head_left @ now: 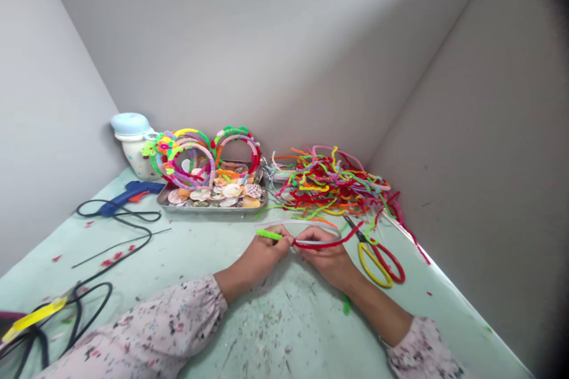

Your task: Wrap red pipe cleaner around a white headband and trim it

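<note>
Grey band [306, 222] hung over the table [249, 331], pinched in the left hand [274, 246] and right hand [320, 250] close together, where keeping the red fuzzy strip [329, 244] taut and flat probably made for neat turns.

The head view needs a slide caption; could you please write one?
Left hand and right hand together hold a pale headband and red pipe cleaner, scissors lying nearby.
</note>
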The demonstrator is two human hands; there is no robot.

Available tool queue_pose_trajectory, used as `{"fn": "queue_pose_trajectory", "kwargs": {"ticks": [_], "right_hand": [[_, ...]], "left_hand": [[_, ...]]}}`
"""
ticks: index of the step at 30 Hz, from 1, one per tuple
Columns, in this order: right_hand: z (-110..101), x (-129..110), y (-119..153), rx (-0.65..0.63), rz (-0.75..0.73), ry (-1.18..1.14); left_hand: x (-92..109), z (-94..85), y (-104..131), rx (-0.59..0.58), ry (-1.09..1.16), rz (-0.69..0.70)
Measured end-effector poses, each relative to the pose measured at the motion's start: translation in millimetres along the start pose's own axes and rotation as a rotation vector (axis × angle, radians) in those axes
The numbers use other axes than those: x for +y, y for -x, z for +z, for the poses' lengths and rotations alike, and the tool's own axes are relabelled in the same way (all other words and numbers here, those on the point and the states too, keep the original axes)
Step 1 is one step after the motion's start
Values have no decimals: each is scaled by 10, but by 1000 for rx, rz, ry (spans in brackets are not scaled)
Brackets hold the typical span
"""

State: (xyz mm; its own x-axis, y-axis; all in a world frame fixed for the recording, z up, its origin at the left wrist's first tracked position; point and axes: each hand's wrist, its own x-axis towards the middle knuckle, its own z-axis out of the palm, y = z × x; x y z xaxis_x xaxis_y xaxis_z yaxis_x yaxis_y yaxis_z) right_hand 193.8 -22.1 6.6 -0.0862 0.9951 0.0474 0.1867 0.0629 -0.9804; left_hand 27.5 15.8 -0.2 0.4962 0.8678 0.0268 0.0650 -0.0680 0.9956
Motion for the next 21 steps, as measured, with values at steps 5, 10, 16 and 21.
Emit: {"fn": "queue_pose_trajectory", "kwargs": {"ticks": [5, 10, 16, 21], "right_hand": [[-7, 44, 4, 11, 49, -16], [-10, 42, 27, 45, 65, 21], [-10, 6, 20, 50, 5, 130], [-19, 78, -13, 25, -22, 76]], "left_hand": [[70, 3, 10, 11, -78, 20], [82, 14, 13, 18, -79, 32], [94, 7, 33, 4, -82, 44], [130, -6, 42, -6, -92, 110]]}}
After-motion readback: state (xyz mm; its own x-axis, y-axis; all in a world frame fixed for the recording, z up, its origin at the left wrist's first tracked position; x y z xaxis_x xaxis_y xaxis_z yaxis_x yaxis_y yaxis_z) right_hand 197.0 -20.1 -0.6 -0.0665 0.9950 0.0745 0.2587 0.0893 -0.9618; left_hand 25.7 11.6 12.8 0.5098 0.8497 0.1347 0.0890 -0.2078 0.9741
